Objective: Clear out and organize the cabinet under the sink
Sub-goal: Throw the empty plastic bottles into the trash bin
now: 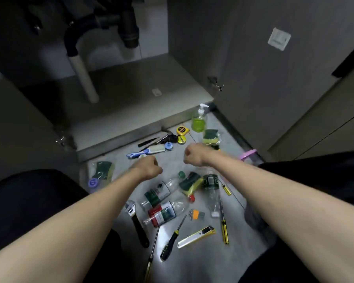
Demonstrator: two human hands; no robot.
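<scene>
The cabinet floor [131,92] under the sink lies bare below the drain pipes [129,27]. Its contents are spread on the grey floor in front: several empty plastic bottles [161,213], sponges [190,183], a green soap dispenser [199,119], yellow tape measures [182,130], a scrub brush [147,151], a wrench [136,223], screwdrivers [171,240] and a yellow box cutter [196,235]. My left hand [149,167] and my right hand [193,154] hover above the pile, both curled into fists with nothing seen in them.
Both cabinet doors stand open, the right door [264,58] with a white hook plate. A white pipe [84,78] rises from the cabinet floor at left. A packaged sponge [102,170] and a pink item [247,155] lie at the pile's edges. My dark-clothed knees flank the floor.
</scene>
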